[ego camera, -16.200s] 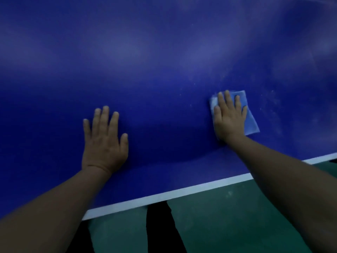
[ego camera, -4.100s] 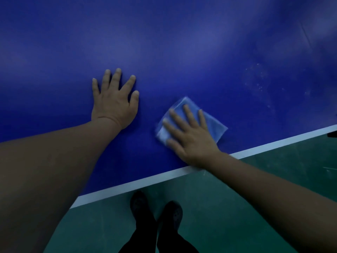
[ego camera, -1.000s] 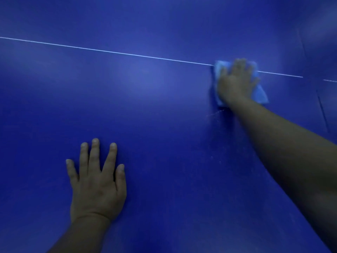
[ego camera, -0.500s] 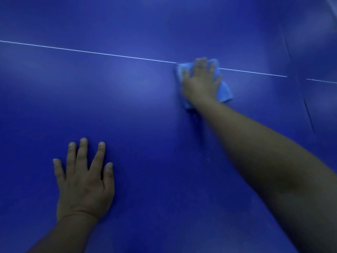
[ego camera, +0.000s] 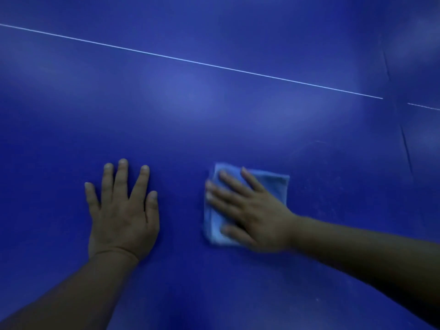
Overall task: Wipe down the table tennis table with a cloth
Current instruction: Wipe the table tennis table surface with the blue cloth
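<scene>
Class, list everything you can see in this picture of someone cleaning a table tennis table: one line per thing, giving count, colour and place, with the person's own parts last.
table tennis table: one, dark blue, fills the whole view
white line: one, thin, runs across the far part of the table from upper left down to the right, with a break near the right edge
seam: one, dark, runs up the table at the right edge
cloth: one, light blue, folded, flat on the table right of centre
left hand: one, flat on the table, fingers spread, left of the cloth and apart from it
right hand: one, pressing flat on the cloth, slightly blurred
forearms: two, entering from the lower corners
</scene>
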Demonstrator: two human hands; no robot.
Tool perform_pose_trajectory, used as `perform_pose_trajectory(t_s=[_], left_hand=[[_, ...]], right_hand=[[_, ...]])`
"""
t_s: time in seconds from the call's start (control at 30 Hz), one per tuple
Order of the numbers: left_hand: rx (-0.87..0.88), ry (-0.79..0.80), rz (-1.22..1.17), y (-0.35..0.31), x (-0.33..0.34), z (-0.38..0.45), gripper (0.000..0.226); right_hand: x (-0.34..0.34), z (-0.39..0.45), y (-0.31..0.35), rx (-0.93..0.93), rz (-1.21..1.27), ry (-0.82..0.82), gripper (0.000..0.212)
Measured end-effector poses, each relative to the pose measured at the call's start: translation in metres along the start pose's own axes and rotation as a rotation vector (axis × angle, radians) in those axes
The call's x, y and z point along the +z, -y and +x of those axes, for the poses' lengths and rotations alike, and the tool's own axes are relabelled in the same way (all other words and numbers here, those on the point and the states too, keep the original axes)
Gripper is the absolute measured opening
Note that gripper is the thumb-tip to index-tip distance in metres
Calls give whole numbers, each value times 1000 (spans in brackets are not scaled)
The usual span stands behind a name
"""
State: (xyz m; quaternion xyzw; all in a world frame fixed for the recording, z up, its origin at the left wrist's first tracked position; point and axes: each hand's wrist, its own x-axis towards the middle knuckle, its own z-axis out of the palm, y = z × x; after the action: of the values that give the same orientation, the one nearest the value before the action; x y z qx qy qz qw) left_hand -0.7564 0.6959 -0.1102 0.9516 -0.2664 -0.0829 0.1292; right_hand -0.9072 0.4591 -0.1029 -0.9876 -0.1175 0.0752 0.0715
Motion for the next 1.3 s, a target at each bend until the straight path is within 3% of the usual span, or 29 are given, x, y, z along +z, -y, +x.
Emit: perform_pose_trajectory(t_s=[0.07, 0.1, 0.23, 0.33, 0.43, 0.57, 0.67, 0.73, 0.87, 0.93, 0.97, 1.03, 1.13, 1.2, 1.23, 1.3], left_hand=[[1, -10, -10, -1, 0, 1, 65], [1, -13, -11, -1, 0, 1, 66], [1, -2, 1, -1, -1, 2, 68], [-1, -8, -2, 1, 0, 2, 68], [16, -20, -26, 2, 0, 1, 66], [40, -1, -22, 3, 0, 0, 63], [32, 20, -16, 2, 0, 1, 64], [32, 26, -8, 1, -1, 2, 64], [25, 29, -14, 0, -3, 1, 66], [24, 30, -13, -1, -4, 1, 66], [26, 34, -8, -1, -4, 1, 66], [24, 38, -3, 0, -5, 1, 66], [18, 41, -12, 0, -4, 1, 66], [20, 30, -12, -2, -3, 1, 67], [23, 21, -13, -2, -3, 1, 67], [23, 4, -13, -3, -2, 0, 67]], right_hand=[[-3, -25, -16, -128, -4, 21, 62], [-6, -24, -38, -85, -21, 8, 63], [-31, 48, -140, 549, 23, -96, 64], [-42, 107, -168, 683, 47, -112, 61], [-33, 116, -123, 473, -45, -78, 65], [-6, 10, -19, -112, -44, 11, 64], [-7, -31, -26, -303, -34, 90, 63], [-16, -5, -70, -104, -51, 76, 64], [-41, 52, -165, 807, 20, -113, 65], [-42, 55, -172, 1127, 88, -203, 65], [-37, 55, -159, 1194, 100, -217, 66], [-20, 51, -114, 1067, 31, -205, 65], [-3, 39, -45, 478, -26, -139, 66], [-8, 46, -57, 259, -47, -88, 67], [-12, 53, -75, 311, -42, -88, 67], [-18, 58, -121, 671, -11, -147, 65]])
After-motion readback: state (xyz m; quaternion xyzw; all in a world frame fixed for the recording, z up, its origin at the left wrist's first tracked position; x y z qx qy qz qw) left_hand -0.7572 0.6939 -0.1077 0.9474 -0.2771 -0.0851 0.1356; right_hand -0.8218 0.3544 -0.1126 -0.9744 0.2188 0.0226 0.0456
